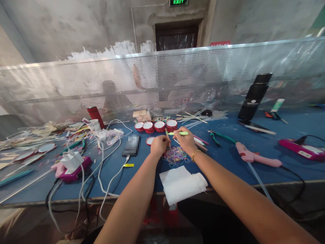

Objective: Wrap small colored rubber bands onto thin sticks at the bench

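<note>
A blue surface (254,152) is shown, bounded at the far side by a perforated metal screen (162,78) and at the near side by a worn front edge. Behind the screen, a bare concrete wall, a dark doorway and a green exit sign (178,2) are seen. The left hand (158,145) is closed around a thin wooden stick (167,134), which is held nearly upright; the right hand (186,140) is closed in a pinching grip on a light green stick (179,133), held level and touching the wooden one. Both hands are positioned over a heap of coloured rubber bands (175,156) near the middle of the surface. A folded white cloth (181,184) is laid across the near edge. A row of red-rimmed cups (159,126) is set just beyond the hands. To the right, green pliers (218,137), a pink glue gun (254,156) and a black bottle (255,96) are found, with open blue area between them. The left part is crowded with white cables (101,169) and a pink device (72,169); cables are hung over the near edge.
</note>
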`<state>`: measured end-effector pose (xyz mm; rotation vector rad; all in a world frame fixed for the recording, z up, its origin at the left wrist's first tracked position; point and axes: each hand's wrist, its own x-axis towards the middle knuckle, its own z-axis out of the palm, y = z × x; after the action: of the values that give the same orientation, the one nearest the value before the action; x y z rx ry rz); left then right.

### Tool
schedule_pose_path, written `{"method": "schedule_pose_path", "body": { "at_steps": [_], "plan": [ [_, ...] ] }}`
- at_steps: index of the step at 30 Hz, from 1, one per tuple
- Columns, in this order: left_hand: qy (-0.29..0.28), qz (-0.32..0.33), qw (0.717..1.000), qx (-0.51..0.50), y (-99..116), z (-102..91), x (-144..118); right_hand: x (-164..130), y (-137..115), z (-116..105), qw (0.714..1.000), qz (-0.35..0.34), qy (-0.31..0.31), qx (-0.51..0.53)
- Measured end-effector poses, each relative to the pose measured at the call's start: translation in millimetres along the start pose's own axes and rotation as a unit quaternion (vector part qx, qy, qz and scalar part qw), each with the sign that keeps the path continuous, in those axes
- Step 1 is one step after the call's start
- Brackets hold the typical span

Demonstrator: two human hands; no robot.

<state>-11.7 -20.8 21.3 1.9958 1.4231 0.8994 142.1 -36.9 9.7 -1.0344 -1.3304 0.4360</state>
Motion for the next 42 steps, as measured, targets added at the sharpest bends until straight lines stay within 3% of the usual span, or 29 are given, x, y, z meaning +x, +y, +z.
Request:
{"method": "schedule_pose_path", "body": {
  "at_steps": [42],
  "plan": [
    [0.006,0.01,1.0,0.005,-2.3,1.2,1.6,0.5,-2.2,-0.8,1.0,-0.01,0.003,-0.013]
  ]
}}
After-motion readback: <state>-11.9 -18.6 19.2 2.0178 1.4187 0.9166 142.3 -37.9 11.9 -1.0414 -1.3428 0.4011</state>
